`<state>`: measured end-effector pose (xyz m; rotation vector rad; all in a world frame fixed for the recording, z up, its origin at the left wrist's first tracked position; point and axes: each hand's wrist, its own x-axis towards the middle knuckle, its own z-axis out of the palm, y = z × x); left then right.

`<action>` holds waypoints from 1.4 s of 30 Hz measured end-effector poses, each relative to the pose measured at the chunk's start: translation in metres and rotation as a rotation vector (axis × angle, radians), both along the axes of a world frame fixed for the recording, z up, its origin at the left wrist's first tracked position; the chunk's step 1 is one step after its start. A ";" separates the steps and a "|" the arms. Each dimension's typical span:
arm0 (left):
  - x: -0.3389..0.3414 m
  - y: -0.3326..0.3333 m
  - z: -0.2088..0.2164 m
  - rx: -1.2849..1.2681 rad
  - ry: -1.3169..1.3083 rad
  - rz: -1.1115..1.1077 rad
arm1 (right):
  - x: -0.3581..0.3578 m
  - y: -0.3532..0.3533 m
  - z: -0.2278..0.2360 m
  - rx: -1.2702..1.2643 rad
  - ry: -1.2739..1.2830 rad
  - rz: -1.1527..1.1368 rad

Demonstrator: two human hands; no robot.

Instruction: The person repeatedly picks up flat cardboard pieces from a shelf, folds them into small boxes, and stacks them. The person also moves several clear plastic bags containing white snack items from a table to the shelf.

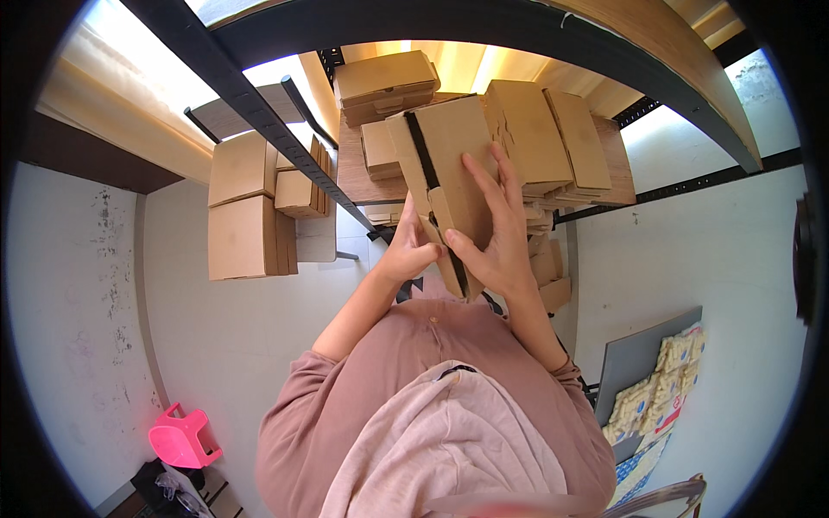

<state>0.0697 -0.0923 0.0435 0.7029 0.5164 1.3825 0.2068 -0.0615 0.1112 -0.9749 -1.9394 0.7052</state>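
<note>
A brown cardboard box (453,129) is held up tilted in front of my chest, before the shelf. A dark strip runs along its near-left edge, with a small cardboard flap or tab partway down it. My left hand (412,248) grips the box's lower left side, its thumb near the tab. My right hand (499,229) presses on the right face, fingers spread up along the cardboard and thumb at the strip's edge. The box's underside and some of my left fingers are hidden.
Stacked cardboard boxes (527,129) fill the wooden shelf (617,160) ahead. More boxes (242,233) sit on a chair at the left. A black metal frame post (268,121) slants across the left. A pink stool (184,436) stands lower left on the floor.
</note>
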 end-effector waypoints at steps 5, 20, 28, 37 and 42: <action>0.000 0.000 0.003 0.016 0.027 -0.001 | -0.001 -0.002 0.000 0.002 -0.001 -0.011; 0.005 -0.001 0.003 0.054 0.073 0.044 | -0.007 -0.007 0.004 0.071 -0.046 -0.088; 0.012 -0.003 0.005 0.116 0.210 0.117 | -0.015 -0.008 0.005 0.050 -0.061 -0.139; 0.019 -0.004 0.001 0.113 0.144 0.161 | -0.013 -0.006 0.006 0.015 -0.073 -0.112; 0.022 -0.006 0.002 0.099 0.108 0.165 | -0.012 -0.008 0.009 0.034 -0.093 -0.119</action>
